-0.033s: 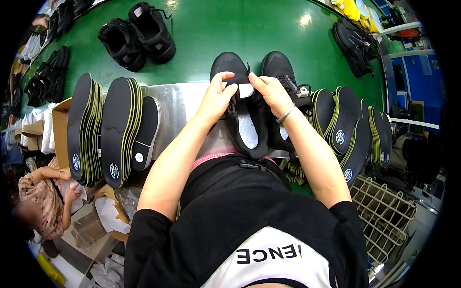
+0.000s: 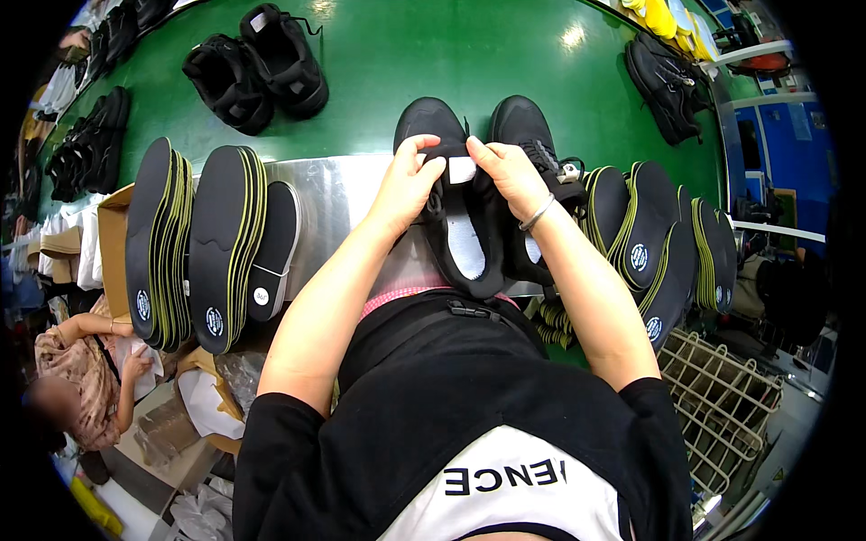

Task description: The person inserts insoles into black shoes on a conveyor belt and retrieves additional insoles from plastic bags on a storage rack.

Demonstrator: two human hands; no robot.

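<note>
A black shoe (image 2: 488,257) lies toe away from me, its pale inner sole visible through the opening. Its tongue (image 2: 463,153), with a white label on the inside, is stretched between my two hands. My left hand (image 2: 408,185) pinches the tongue's left edge, and my right hand (image 2: 516,178), with a bracelet at the wrist, pinches the right edge. Close against it on the right sits a second black shoe (image 2: 521,117), partly hidden by my right hand. Both shoes rest on a metal-topped surface (image 2: 338,194) at the edge of the green bench.
Stacks of black insoles with yellow-green edges stand at left (image 2: 221,243) and right (image 2: 636,216). More black shoes (image 2: 284,68) sit on the green bench (image 2: 397,45). A wire basket (image 2: 717,397) is at lower right. Another person (image 2: 90,379) works at lower left, near an open carton (image 2: 203,397).
</note>
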